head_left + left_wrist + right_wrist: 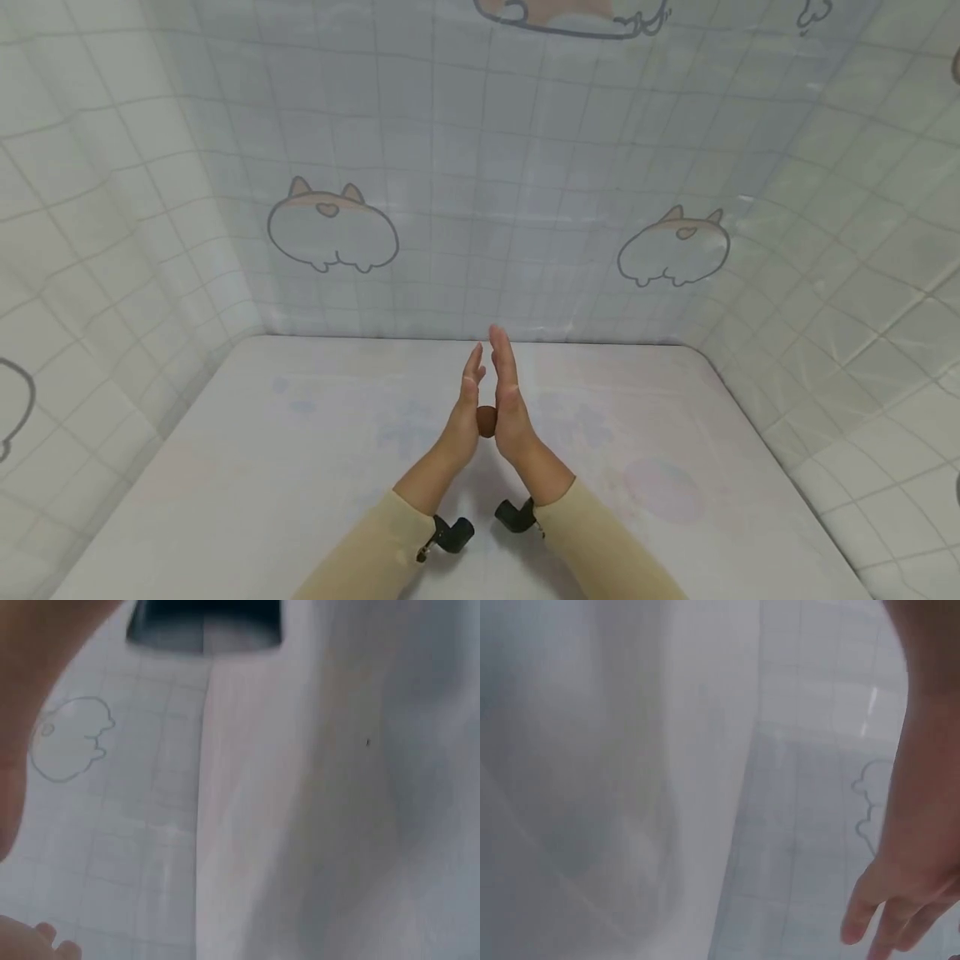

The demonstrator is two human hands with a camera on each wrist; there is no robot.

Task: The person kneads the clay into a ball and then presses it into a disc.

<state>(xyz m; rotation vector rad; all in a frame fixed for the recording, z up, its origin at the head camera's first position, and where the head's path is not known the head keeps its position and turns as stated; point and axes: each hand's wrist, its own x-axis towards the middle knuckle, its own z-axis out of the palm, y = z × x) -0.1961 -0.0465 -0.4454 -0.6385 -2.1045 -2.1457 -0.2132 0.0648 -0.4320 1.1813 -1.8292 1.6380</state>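
Note:
A small round brown lump (486, 422), like a ball of clay, sits between the two palms in the head view. From the left side, my left hand (462, 421) presses its palm against it, fingers straight and pointing away from me. My right hand (513, 417) presses from the opposite side, its fingers also extended. A narrow gap shows between the fingers above the lump. In the right wrist view, the right hand (919, 855) fills the right edge, while the lump is out of sight in both wrist views.
A white table (300, 433) with faint coloured marks lies under the hands. Grid-patterned sheets with cartoon drawings hang as a back wall (487, 208) and along both sides. Small black wrist cameras (454, 534) hang below the beige sleeves (375, 542).

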